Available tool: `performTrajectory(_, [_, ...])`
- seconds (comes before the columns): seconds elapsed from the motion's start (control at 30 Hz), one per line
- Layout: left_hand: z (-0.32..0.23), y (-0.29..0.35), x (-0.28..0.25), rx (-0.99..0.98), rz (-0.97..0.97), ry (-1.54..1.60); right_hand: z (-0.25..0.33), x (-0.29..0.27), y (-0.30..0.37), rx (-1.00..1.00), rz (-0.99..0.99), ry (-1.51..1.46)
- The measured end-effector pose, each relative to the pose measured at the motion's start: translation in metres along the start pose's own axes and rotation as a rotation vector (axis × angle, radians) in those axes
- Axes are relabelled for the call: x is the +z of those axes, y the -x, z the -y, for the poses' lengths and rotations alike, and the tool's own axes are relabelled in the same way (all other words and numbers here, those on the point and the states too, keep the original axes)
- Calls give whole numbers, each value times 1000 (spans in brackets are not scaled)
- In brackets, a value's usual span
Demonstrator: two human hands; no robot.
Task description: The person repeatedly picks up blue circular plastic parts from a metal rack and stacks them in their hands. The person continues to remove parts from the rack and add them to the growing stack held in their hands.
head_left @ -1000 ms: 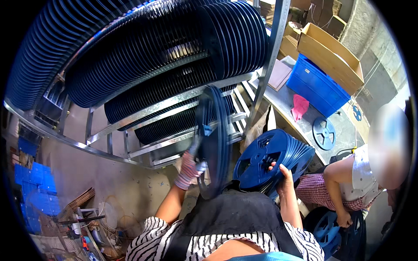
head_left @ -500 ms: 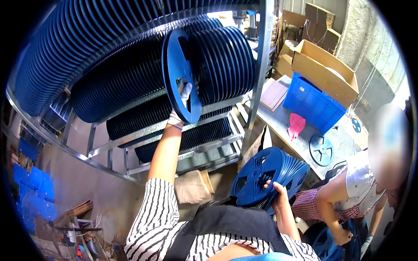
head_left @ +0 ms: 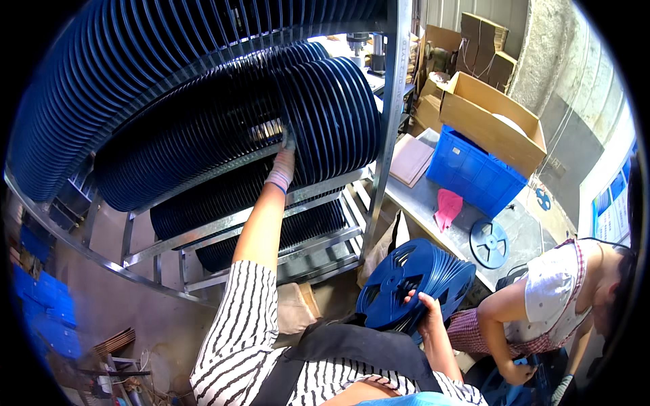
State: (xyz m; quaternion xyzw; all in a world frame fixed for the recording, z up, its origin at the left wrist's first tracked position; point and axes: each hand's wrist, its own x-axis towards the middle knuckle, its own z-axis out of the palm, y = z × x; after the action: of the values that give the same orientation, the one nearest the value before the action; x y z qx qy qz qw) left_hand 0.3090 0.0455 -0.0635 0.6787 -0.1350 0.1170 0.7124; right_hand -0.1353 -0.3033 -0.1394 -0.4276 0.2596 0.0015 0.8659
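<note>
My left hand, in a pale glove, reaches into a metal rack. Its fingers are at the left end of a row of dark blue plastic reels, closed on the end reel, which stands edge-on; the fingertips are partly lost in shadow. To the left of this hand is a gap, then a longer row of reels. Low on the right, my bare right hand grips a stack of blue reels tilted near my body, its fingers at the openings of the reel face.
The rack's upright post and lower rails stand close to my left arm. At right, a table holds a blue crate, a cardboard box, a pink cloth and a loose reel. A co-worker bends over reels at lower right.
The reel in my left hand has gone from angled in front of the rack to upright against the right row's end. My right hand still holds its stack. The co-worker has bent lower.
</note>
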Motion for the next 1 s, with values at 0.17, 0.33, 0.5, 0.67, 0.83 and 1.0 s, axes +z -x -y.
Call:
performTrajectory(0.17, [12,12,18,260,125,-915,3,-3,-1,28,-18,-43])
performTrajectory(0.33, [37,2,-6,403,154,-904,-5,-1,-8,54,-19,-29])
performTrajectory(0.5, [51,-10,-16,393,33,-1204,-9,6,-7,90,11,2])
performTrajectory(0.67, [46,-15,-16,-77,55,70,-9,22,-3,63,37,34])
performTrajectory(0.83, [21,-2,-8,185,238,-1627,-12,13,-2,89,23,23])
performTrajectory(1.0, [-1,12,7,171,223,-1096,-13,8,-4,90,16,1])
